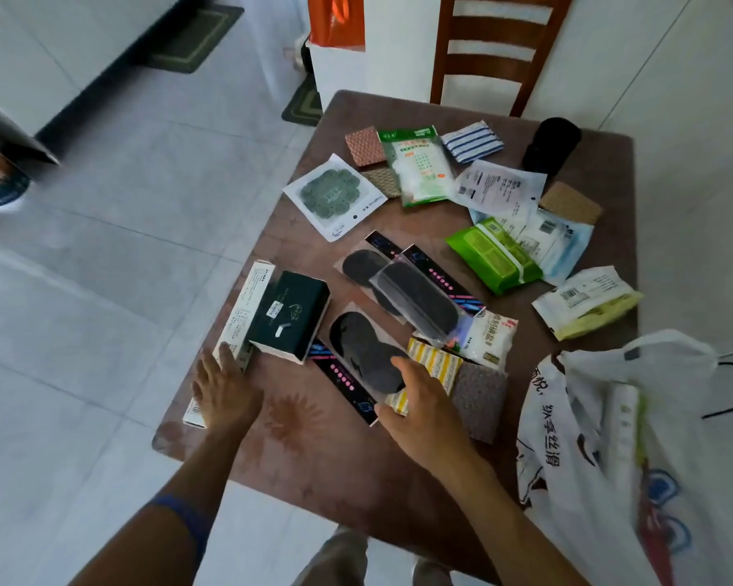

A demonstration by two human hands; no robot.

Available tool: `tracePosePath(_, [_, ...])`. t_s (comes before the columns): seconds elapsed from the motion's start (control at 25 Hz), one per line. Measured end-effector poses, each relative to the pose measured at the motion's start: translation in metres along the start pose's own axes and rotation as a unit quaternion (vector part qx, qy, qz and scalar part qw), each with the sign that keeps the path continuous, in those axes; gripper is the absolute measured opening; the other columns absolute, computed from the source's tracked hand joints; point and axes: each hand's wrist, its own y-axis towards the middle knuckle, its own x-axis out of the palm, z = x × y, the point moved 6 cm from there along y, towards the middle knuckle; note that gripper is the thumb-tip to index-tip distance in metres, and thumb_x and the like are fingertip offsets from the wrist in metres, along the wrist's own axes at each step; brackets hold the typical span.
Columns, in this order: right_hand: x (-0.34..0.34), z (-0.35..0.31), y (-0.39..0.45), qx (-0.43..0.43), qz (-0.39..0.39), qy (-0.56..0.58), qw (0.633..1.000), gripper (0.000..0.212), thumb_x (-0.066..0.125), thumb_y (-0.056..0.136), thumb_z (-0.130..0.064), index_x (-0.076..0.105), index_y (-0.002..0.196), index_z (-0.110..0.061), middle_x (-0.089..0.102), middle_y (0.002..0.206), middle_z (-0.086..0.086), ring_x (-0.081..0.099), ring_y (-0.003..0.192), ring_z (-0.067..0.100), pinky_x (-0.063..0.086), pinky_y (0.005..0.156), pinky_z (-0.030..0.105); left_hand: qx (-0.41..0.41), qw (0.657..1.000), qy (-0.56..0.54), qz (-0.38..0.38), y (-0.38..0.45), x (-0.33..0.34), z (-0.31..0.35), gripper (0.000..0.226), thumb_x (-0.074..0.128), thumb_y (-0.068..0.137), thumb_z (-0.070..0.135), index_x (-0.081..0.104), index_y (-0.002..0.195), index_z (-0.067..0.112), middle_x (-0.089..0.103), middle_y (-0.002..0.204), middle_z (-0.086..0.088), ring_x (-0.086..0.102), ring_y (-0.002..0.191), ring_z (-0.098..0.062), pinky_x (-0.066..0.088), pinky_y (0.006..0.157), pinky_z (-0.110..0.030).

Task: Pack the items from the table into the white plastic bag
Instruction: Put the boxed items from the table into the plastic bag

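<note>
- Here, my left hand [225, 389] lies flat with fingers spread and loose, palm down on the near end of a long white box [234, 332] at the left edge of the brown table [326, 463]; it grips nothing.
- Just beside that, a dark green box [290, 315] leans against the white box, tilted.
- Further back sits a white packet with a round green disc [333, 196], near 2 patterned brown pads [367, 146].
- In the middle lie 3 dark insole packs; the nearest insole pack [358, 357] is under my right hand [420, 410], whose fingers are half curled over its near end. I cannot tell whether they are pinching it or only touching it.
- Right of my hand are a yellow striped packet [439, 362], a grey sponge pad [481, 399] and a white salt bag [489, 334].
- Behind those lie a green wipes pack [494, 258] and several white sachets.
- At the far right, the white plastic bag [601, 441] slumps open off the table's near right corner, printed with black characters.
</note>
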Motion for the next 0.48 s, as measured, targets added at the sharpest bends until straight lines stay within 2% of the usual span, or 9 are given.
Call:
tracePosePath(0.08, [0.011,0.0,-0.001,0.016,-0.018,0.004,1.0,0.068,0.058,0.09,-0.038,0.028,0.15,-0.023,0.033,0.155,-0.002,0.036,0.137,0.02,0.039,0.104,0.034,-0.012,1.0,-0.006,-0.002,0.016,0.006,-0.021,0.074,0.066,0.077,0.008,0.029,0.141,0.012,0.038,0.145,-0.02,0.036,0.13,-0.044,0.037,0.105,-0.056])
tracePosePath(0.16, [0.017,0.003,-0.007,0.031,-0.024,0.02,0.999,0.066,0.056,0.091,-0.038,0.028,0.15,-0.025,0.033,0.155,-0.004,0.034,0.137,0.017,0.037,0.104,0.03,-0.026,0.998,-0.051,0.006,0.031,0.009,-0.035,0.057,0.066,0.083,0.017,0.041,0.133,0.009,0.05,0.13,-0.024,0.048,0.115,-0.046,0.046,0.093,-0.055])
tracePosePath(0.32, [0.023,0.018,-0.015,0.069,-0.018,0.043,0.997,0.058,0.057,0.092,-0.038,0.038,0.145,-0.025,0.043,0.148,-0.005,0.043,0.131,0.012,0.034,0.092,0.02,-0.113,0.984,-0.122,-0.058,0.039,0.008,-0.043,0.053,0.073,0.082,0.029,0.055,0.121,-0.001,0.061,0.119,-0.026,0.061,0.099,-0.043,0.055,0.082,-0.048])
tracePosePath(0.4, [0.024,0.026,-0.016,0.093,-0.029,0.071,0.993,0.052,0.056,0.091,-0.037,0.045,0.14,-0.025,0.048,0.144,-0.004,0.049,0.125,0.012,0.04,0.091,0.023,-0.137,0.948,-0.282,-0.049,0.023,0.001,-0.035,0.051,0.072,0.084,0.026,0.053,0.124,0.001,0.061,0.123,-0.02,0.062,0.102,-0.038,0.056,0.082,-0.046])
tracePosePath(0.48, [0.02,0.026,-0.014,0.099,-0.038,0.106,0.989,0.05,0.058,0.09,-0.038,0.047,0.137,-0.028,0.05,0.142,-0.005,0.052,0.122,0.012,0.046,0.095,0.03,-0.091,0.896,-0.434,0.008,-0.001,-0.027,-0.011,0.044,0.072,0.086,0.025,0.054,0.118,0.0,0.061,0.117,-0.015,0.062,0.097,-0.031,0.055,0.072,-0.034])
